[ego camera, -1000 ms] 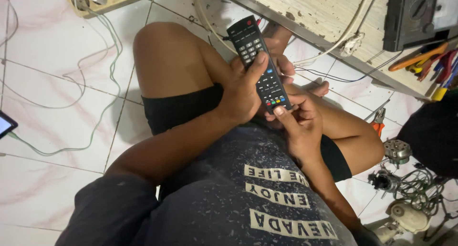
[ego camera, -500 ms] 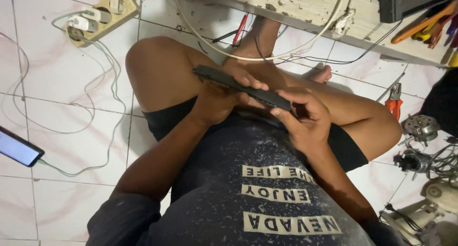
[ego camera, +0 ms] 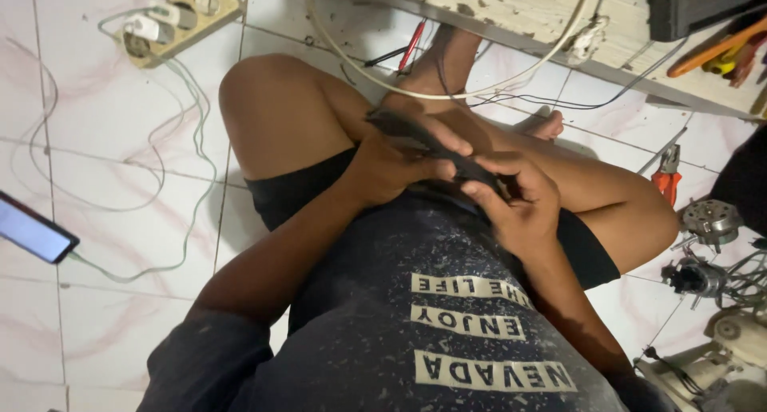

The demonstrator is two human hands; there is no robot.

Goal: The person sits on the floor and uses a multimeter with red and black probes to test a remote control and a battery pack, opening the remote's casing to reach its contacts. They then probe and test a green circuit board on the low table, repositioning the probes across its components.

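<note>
Black remote control point(ego camera: 435, 144) held edge-on over your lap, both hands on it.

Your left hand point(ego camera: 391, 168) has its fingers closed round the remote's middle; your right hand point(ego camera: 515, 200) grips its near end. Around you: a beige power strip point(ego camera: 172, 21) with plugs and trailing white cables top left, a lit phone point(ego camera: 32, 232) at the left edge, red-handled pliers point(ego camera: 667, 176) and small motor parts point(ego camera: 707, 248) to the right. Pale tiled floor point(ego camera: 104, 140); low wooden shelf point(ego camera: 559, 9) ahead.

matt black plastic remote point(ego camera: 431, 144); glossy floor tiles point(ego camera: 104, 108); rough wooden board point(ego camera: 527, 13)
</note>
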